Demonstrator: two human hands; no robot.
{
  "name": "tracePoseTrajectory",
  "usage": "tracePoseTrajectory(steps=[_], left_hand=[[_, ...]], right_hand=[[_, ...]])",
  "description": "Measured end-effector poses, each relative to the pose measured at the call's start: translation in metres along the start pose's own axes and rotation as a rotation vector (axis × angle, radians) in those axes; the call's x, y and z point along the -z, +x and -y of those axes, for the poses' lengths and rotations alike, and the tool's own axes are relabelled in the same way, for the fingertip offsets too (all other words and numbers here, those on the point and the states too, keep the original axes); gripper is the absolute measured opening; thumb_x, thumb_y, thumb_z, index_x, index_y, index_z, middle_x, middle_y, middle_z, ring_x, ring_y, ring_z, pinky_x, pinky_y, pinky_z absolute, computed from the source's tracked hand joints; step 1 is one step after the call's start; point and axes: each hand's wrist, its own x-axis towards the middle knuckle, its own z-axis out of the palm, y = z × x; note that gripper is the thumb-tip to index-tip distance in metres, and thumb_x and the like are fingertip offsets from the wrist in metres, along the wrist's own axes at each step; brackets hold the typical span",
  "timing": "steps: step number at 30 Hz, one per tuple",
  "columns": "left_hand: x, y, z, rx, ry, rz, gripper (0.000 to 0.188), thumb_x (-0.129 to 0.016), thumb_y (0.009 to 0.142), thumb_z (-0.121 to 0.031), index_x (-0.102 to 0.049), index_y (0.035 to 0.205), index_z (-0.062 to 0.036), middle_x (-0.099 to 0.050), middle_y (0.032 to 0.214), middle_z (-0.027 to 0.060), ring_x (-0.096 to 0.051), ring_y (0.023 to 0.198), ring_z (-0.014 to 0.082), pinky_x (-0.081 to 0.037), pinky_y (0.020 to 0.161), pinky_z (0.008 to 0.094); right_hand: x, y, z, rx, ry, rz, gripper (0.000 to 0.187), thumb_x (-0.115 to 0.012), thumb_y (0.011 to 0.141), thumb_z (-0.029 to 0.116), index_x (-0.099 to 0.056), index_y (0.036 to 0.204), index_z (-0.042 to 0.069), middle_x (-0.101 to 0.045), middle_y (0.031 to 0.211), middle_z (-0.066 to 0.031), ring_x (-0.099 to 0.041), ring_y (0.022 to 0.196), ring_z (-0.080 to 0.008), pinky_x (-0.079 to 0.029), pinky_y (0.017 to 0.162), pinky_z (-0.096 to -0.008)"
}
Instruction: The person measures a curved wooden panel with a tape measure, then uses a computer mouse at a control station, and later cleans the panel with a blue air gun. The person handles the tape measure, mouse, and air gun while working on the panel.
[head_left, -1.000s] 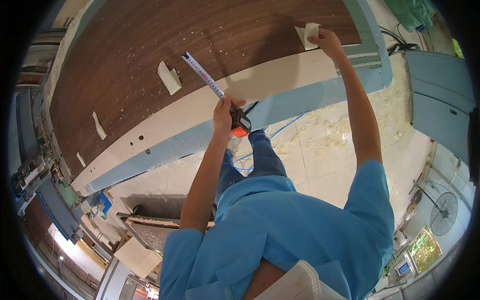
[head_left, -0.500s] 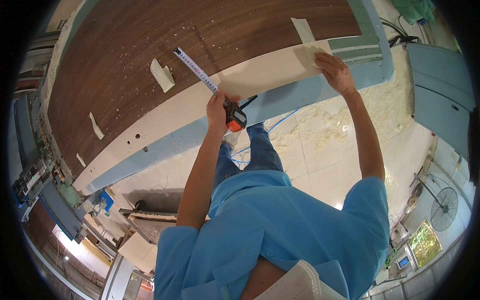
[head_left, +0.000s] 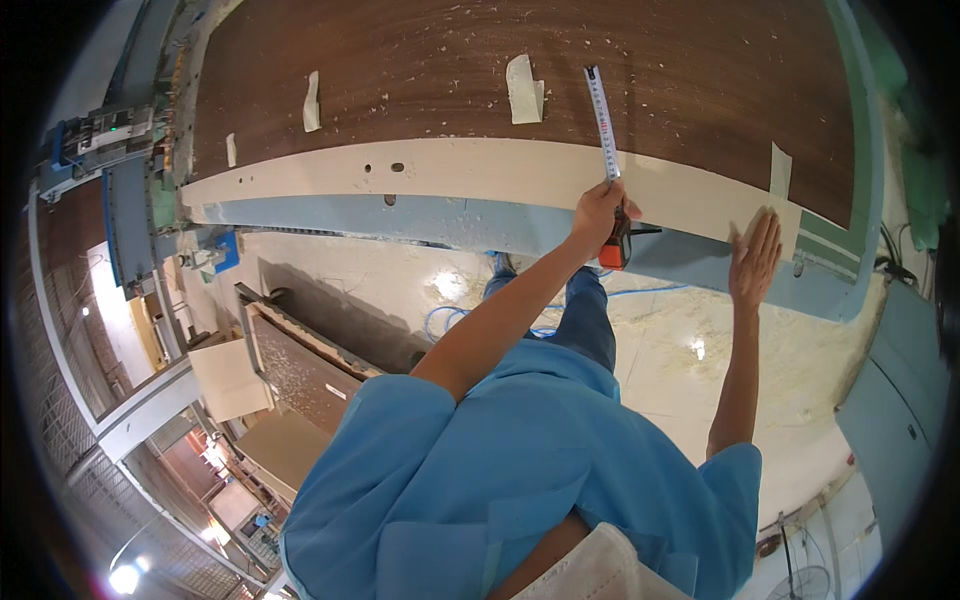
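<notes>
My left hand (head_left: pixel 594 218) grips a tape measure (head_left: pixel 613 252) with an orange and black case at the near edge of a long cream strip (head_left: pixel 470 165). The white blade (head_left: pixel 603 115) sticks out away from me, across the strip and over a brown wood-grain board (head_left: pixel 430 65). My right hand (head_left: pixel 755 260) lies with its fingers stretched out on the strip's right end. Just beyond it, a piece of pale tape (head_left: pixel 780 172) runs from the strip onto the board. Holes (head_left: pixel 397 167) show in the strip's left half.
More pale tape pieces (head_left: pixel 524 90) lie on the board among scattered chips. A light-blue machine bed (head_left: pixel 480 217) borders the strip. Blue hose (head_left: pixel 640 291) lies on the dusty floor. Panels (head_left: pixel 300 365) lean at the lower left, and a blue-grey cabinet (head_left: pixel 895 370) stands at the right.
My view has swung toward the left, so the board and both hands appear farther right. My left hand still holds the tape measure with its blade out; my right hand remains at the strip's end.
</notes>
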Motion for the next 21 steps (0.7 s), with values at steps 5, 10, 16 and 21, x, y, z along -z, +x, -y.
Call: tracePoseTrajectory(steps=[5, 10, 16, 21], left_hand=[[0.011, -0.009, -0.003, -0.077, 0.005, 0.057, 0.035, -0.046, 0.105, -0.035, -0.057, 0.084, -0.0097, -0.070, 0.081, 0.0080, -0.060, 0.064, 0.0083, -0.049, 0.057, 0.0258], [0.098, -0.048, -0.007, -0.095, -0.108, 0.011, 0.031, -0.050, 0.105, -0.034, -0.058, 0.087, -0.0089, -0.072, 0.090, 0.0087, -0.064, 0.068, 0.0100, -0.053, 0.060, 0.0270], [0.247, -0.094, -0.008, -0.076, -0.158, -0.204, 0.032, -0.049, 0.106, -0.036, -0.059, 0.093, -0.0087, -0.073, 0.099, 0.0121, -0.067, 0.071, 0.0123, -0.058, 0.066, 0.0277], [0.283, -0.083, -0.013, -0.127, -0.102, -0.091, 0.033, -0.048, 0.107, -0.037, -0.058, 0.092, -0.0096, -0.072, 0.105, 0.0151, -0.068, 0.071, 0.0125, -0.057, 0.066, 0.0259]], right_hand=[[0.042, -0.011, 0.044, -0.133, -0.135, 0.381, 0.048, -0.057, 0.100, 0.033, -0.056, 0.137, 0.003, -0.056, 0.141, -0.0183, -0.051, 0.132, -0.0349, -0.039, 0.112, -0.0469], [-0.001, 0.077, 0.193, -0.128, 0.847, 0.208, 0.035, -0.068, 0.094, 0.022, -0.066, 0.123, 0.003, -0.068, 0.121, -0.0179, -0.065, 0.114, -0.0317, -0.050, 0.098, -0.0384], [-0.075, 0.164, 0.307, -0.086, 0.667, 0.507, 0.039, -0.076, 0.083, 0.029, -0.068, 0.110, 0.002, -0.068, 0.107, -0.0158, -0.068, 0.094, -0.0289, -0.052, 0.083, -0.0386], [-0.065, 0.141, 0.308, 0.076, 0.753, 0.460, 0.027, -0.074, 0.080, 0.021, -0.067, 0.099, 0.004, -0.066, 0.098, -0.0128, -0.059, 0.098, -0.0321, -0.047, 0.087, -0.0446]])
